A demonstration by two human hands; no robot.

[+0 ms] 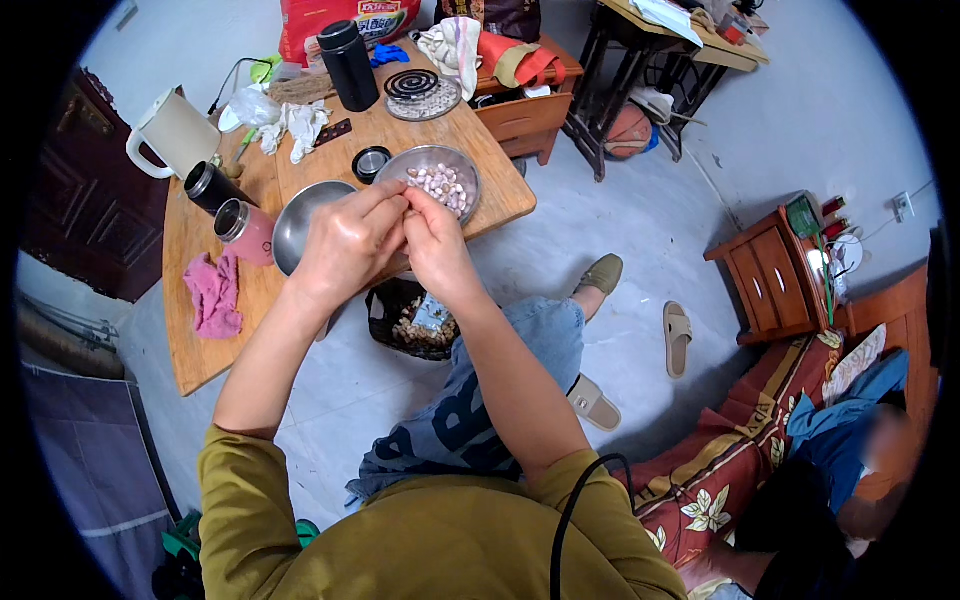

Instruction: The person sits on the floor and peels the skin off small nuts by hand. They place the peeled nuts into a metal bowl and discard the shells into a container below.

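Note:
My left hand (341, 244) and my right hand (439, 244) meet at the fingertips over the near edge of the table. Thumbs and fingers are pinched together, and whatever may be between them is too small or hidden to make out. Just beyond the fingertips is a steel bowl (471, 166) with pale pink and white kernels (444, 184), apparently shelled peanuts. Left of it, a second steel bowl (300, 225) is partly covered by my left hand; its visible inside is bare. Below my hands, a black plastic bag (381, 319) on the floor holds shells (420, 334) and a blue wrapper.
On the wooden table (495, 184) stand a pink tumbler (251, 234), black cups, a black flask (349, 71), an electric kettle (180, 135), and a mosquito coil (411, 85) on a round tray. A pink cloth (214, 296) lies left. Another person (817, 480) is on the bed, right.

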